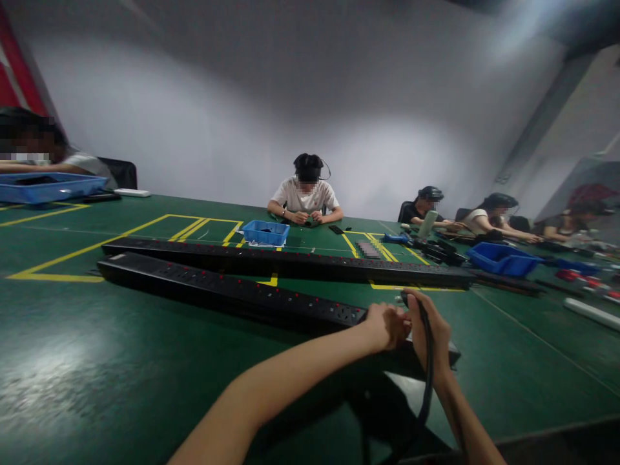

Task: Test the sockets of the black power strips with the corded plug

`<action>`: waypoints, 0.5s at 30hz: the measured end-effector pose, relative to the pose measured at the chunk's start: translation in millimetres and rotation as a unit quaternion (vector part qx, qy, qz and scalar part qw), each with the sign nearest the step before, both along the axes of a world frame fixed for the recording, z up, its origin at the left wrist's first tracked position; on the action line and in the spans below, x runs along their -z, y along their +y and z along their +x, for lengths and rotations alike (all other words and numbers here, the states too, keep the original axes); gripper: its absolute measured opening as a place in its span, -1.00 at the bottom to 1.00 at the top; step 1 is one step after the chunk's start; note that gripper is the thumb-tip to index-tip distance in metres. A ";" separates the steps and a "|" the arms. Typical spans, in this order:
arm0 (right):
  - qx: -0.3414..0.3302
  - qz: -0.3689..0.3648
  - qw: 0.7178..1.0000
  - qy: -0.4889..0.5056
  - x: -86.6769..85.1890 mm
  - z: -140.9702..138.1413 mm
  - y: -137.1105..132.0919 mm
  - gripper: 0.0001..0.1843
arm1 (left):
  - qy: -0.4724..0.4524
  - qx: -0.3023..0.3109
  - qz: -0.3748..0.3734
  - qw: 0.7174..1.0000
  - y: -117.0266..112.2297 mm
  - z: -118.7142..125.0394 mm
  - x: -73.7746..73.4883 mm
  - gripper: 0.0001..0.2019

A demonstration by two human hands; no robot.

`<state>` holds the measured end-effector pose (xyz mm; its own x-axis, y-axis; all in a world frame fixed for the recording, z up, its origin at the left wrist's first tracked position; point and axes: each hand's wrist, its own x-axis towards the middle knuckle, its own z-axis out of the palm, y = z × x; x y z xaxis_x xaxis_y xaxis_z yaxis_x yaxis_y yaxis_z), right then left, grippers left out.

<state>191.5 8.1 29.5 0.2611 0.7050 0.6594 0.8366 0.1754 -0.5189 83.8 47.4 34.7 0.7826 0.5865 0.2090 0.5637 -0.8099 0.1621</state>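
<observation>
Two long black power strips lie across the green table. The nearer strip (227,292) runs from the left toward me, and the farther strip (290,261) lies behind it. My left hand (385,324) is closed at the near end of the nearer strip, fingers pinched there. My right hand (431,329) is wrapped round a black cable (429,387) that leaves that same end and hangs down toward me.
A small blue tray (265,232) sits past the strips, another blue bin (504,259) at the right, a larger blue tray (46,187) at far left. Several seated people work along the table's far and right sides. Yellow tape lines (58,258) mark the green table.
</observation>
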 end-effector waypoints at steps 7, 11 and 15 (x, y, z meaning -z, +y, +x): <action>0.017 -0.073 0.997 -0.033 20.3 31.2 12.2 -0.58 | 0.046 -0.185 0.068 0.979 51.0 -189.3 9.7 -0.45; -0.026 -0.094 0.992 -0.077 18.5 25.1 14.8 -0.62 | 0.083 -0.247 0.068 0.963 65.8 -302.9 14.0 -0.43; -0.057 -0.080 0.987 -0.127 19.8 28.3 13.2 -0.63 | 0.096 -0.268 0.053 0.957 73.4 -351.4 25.6 -0.44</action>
